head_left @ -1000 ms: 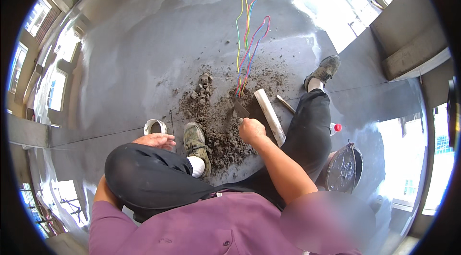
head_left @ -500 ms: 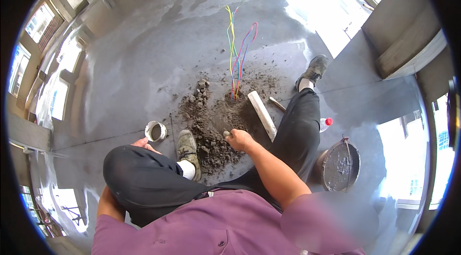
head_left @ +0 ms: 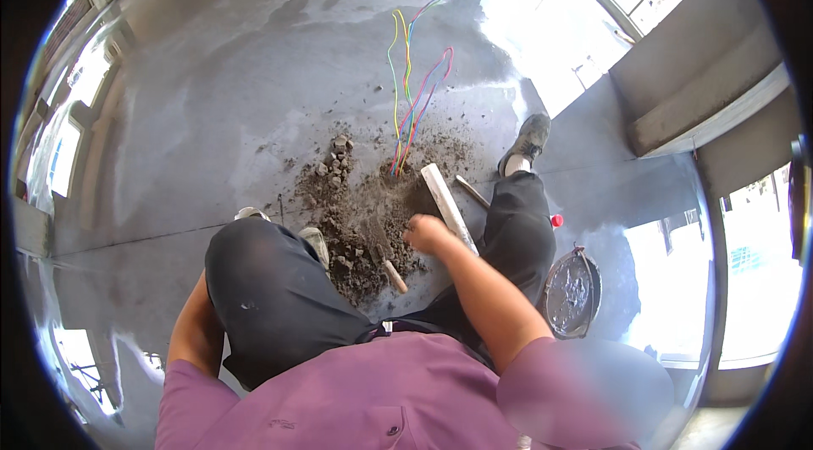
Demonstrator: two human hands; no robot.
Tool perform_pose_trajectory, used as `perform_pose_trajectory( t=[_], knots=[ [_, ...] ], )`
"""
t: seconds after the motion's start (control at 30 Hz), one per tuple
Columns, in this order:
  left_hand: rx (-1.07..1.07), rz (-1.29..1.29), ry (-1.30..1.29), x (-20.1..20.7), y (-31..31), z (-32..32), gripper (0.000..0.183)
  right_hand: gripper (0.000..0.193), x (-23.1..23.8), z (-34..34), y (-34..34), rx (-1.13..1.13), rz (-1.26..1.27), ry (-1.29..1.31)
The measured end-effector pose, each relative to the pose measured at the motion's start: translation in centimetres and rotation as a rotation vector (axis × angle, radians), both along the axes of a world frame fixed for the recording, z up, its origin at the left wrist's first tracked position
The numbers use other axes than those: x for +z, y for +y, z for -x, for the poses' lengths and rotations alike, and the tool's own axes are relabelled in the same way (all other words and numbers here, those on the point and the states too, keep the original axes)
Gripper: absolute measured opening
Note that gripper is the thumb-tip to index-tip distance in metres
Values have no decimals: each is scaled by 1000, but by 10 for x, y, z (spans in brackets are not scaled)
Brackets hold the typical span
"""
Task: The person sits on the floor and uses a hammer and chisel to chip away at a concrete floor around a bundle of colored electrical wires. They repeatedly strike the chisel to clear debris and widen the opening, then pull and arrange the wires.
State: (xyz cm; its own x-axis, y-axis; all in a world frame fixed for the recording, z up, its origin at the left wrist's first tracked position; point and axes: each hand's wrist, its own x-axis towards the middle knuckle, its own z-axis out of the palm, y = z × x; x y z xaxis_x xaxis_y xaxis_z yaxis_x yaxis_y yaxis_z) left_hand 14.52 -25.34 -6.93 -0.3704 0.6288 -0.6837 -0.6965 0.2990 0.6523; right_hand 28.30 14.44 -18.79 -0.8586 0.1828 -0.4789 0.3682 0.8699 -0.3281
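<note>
My right hand hovers over the right side of a patch of dark, crumbly mortar, its fingers curled and nothing visible in them. Apart from it, a trowel with a wooden handle lies in the mortar, its handle pointing toward me. My left forearm goes down behind my raised left knee, which hides that hand. Only the rim of a white cup shows past the knee. Close to my right hand, a long whitish bar rests on the floor.
Yellow, red, green and blue wires rise from the floor just beyond the mortar. A thin stick lies near my right foot. By my right leg are a red bottle cap and a dirty bucket. A concrete ledge stands farther right.
My right hand has let go of the trowel, which now lies in the mortar. My left hand and most of the cup have gone out of sight behind my knee. The view has shifted.
</note>
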Motion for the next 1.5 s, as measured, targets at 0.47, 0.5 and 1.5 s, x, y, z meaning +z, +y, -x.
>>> perform_pose_trajectory(
  t=[0.47, 0.5, 1.5],
  knots=[
    [119, -2, -183, 12, -20, 4, 43, 36, -109, 61, 204, -934, -163, -320],
    [113, -24, -161, 3, -29, 5, 43, 38, -93, 66, 181, -931, -197, -310],
    [-736, -3, 803, 49, 190, 157, 48, 29, 67, 90, 54, -888, 953, -135]
  ],
)
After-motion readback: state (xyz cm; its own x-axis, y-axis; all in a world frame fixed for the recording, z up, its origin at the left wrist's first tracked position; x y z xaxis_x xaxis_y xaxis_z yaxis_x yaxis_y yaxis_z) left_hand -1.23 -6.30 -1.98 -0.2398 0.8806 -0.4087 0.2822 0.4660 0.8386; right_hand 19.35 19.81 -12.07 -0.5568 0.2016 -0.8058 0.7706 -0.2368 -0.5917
